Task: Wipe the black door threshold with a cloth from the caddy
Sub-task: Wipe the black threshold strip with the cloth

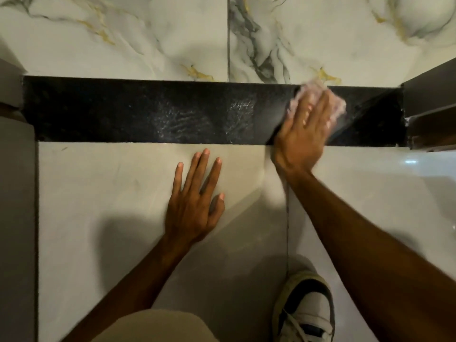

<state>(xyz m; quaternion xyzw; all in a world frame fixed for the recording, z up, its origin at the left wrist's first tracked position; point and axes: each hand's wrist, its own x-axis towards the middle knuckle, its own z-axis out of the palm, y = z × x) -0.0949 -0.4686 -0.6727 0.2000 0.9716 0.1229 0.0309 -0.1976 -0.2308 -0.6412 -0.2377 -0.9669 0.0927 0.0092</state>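
Nearest the camera, a white-and-black laced sneaker (304, 307) stands on the pale glossy floor tile (98, 206). Beyond it, the left hand (195, 206) rests flat on that tile, fingers spread and holding nothing. The right hand (304, 129) presses a pale pink crumpled cloth (318, 95) onto the black speckled stone door threshold (123, 109), fingers extended flat over the cloth. The threshold runs left to right; the cloth sits near its right end, so most unwiped length likely lies leftward, and the right hand is nearer.
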